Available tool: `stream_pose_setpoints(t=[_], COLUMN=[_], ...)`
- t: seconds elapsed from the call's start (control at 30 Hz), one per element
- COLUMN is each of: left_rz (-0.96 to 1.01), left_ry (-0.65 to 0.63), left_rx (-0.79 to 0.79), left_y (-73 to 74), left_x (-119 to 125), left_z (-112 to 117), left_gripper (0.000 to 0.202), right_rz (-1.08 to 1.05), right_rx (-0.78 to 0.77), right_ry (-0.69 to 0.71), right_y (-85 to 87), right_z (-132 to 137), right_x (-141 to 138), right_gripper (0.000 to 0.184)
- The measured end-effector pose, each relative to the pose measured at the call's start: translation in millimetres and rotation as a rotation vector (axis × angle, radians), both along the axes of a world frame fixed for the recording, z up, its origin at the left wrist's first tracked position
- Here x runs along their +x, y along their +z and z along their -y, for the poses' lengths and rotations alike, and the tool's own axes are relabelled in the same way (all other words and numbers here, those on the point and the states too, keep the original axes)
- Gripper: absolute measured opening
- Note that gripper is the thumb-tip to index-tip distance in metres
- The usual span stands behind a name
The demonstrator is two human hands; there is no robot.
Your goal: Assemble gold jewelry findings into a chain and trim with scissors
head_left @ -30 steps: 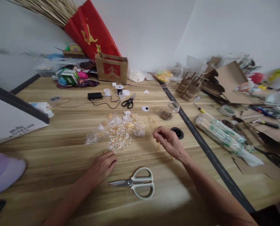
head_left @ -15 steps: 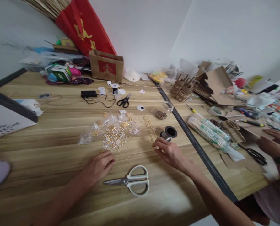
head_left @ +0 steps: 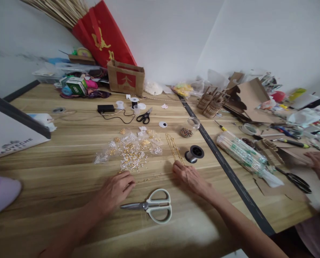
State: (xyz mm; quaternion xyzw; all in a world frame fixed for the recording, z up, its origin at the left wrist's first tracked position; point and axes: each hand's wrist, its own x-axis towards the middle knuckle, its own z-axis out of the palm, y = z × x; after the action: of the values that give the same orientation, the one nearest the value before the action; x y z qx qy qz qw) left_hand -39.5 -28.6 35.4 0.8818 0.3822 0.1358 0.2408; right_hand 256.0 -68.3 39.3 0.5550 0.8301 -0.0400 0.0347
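Right hand (head_left: 188, 176) at near end of looped chain (head_left: 171, 147), spool (head_left: 194, 154) just beside. Left hand (head_left: 117, 186) rests at thin chain (head_left: 148, 179), bead pile (head_left: 133, 154) beyond. White scissors (head_left: 148, 205) lie on table (head_left: 76, 150).

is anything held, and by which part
Cannot tell: right hand at the near end of a looped gold chain, left hand at a straighter gold chain.

Cream-handled metal scissors (head_left: 146, 205) lie before the pile of small gold-and-clear pieces (head_left: 133, 156); looped gold metal chain (head_left: 172, 147) right of pile; round black-flanged spool (head_left: 194, 153) right of chain.

The white box (head_left: 10, 125) at left bears dark letters reading "AOYECHE".
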Motion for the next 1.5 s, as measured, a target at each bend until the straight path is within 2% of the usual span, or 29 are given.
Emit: stream_pose_setpoints(t=[0.2,0.3,0.4,0.47,0.57,0.77,0.97,1.3,1.4,1.5], left_rz=[0.286,0.391,0.434,0.468,0.463,0.432,0.461,0.348,0.339,0.348], left_ry=[0.015,0.076,0.034,-0.003,-0.010,0.018,-0.004,-0.021,-0.004,0.030], left_rx=[-0.287,-0.459,-0.702,-0.833,-0.924,-0.929,-0.892,-0.720,-0.719,-0.736], left_y=[9.5,11.6,11.7,10.8,9.2,10.9,16.0,27.1,27.0,25.5], left_x=[35,57,75,83,86,72,57,41,36,33], left_z=[1,3,6,9,13,17,22,40,45,47], left_gripper=[0.019,0.031,0.047,0.042,0.023,0.023,0.030,0.026,0.028,0.027], right_rz=[-0.143,-0.133,-0.130,-0.140,-0.165,-0.256,-0.348,-0.464,-0.494,-0.470], right_rx=[0.039,0.068,0.088,0.090,0.071,0.021,-0.076,-0.080,-0.088,-0.086], right_ry=[-0.022,0.038,0.074,0.076,0.086,0.086,0.097,0.122,0.159,0.198], right_y=[20.2,30.1,37.6,41.6,45.8,44.2,38.0,52.0,51.7,47.0], right_z=[12,21,29,35,44,59,65,72,70,62], right_x=[0,-5,-11,-14,-18,-27,-38,-53,-66,-76], right_gripper=[0.014,0.017,0.016,0.015,0.015,0.018,0.011,0.018,0.020,0.014])
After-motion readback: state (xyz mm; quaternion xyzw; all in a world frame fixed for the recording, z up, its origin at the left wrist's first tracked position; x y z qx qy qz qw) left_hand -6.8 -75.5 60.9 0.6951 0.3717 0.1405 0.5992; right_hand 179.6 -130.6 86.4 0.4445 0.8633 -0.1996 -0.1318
